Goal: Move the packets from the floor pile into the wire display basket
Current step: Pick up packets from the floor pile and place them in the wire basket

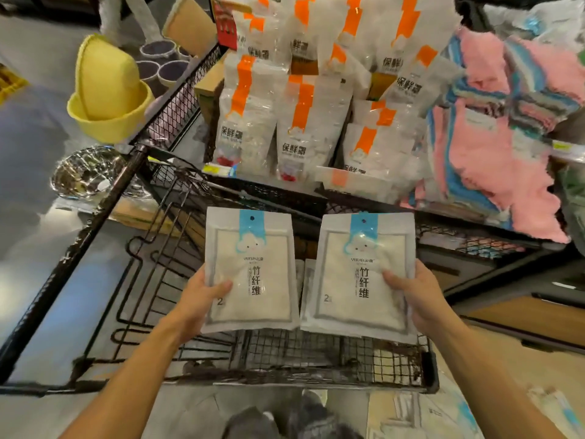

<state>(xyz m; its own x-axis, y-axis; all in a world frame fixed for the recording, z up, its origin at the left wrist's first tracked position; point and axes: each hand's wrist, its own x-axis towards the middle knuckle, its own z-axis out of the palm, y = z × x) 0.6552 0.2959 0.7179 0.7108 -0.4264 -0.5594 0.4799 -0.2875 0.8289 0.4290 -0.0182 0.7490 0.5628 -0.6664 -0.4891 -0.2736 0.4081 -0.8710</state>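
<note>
I hold two flat white packets with blue top tabs upright, side by side, above the black wire display basket (316, 359). My left hand (202, 296) grips the left packet (250, 270) at its lower left edge, thumb on the front. The right packet (364, 274) is gripped by my right hand (414, 296) at its lower right edge. Behind and between them, another white packet (305, 274) stands inside the basket. More packets of the floor pile (443, 413) lie at the bottom right.
The upper shelf holds white packets with orange tabs (294, 90) and pink and blue cloths (493, 128). Yellow tubs (107, 87) and a steel bowl (85, 172) sit at the left beyond the black rack frame (104, 210). My shoes (285, 419) are below.
</note>
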